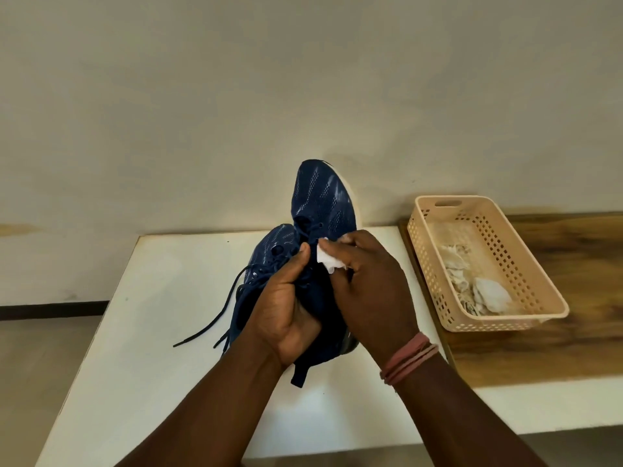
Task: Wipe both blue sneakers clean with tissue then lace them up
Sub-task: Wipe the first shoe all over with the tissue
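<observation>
While the left hand [285,308] grips the raised blue sneaker [320,200] at its collar, toe pointing to 12 o'clock, the right hand [367,284] pinches a white tissue [326,258] against its laces. The second sneaker [266,254] lies behind on the white table [161,298]. At 3 o'clock, a beige perforated basket [526,281] holds crumpled tissues [485,291].

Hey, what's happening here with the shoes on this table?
A person is cleaning a pair of blue sneakers at a white table. The left hand grips the raised sneaker while the right hand presses a white tissue against its upper near the laces. The other sneaker lies behind it with loose laces trailing out. A beige basket to the right holds crumpled tissues.
</observation>
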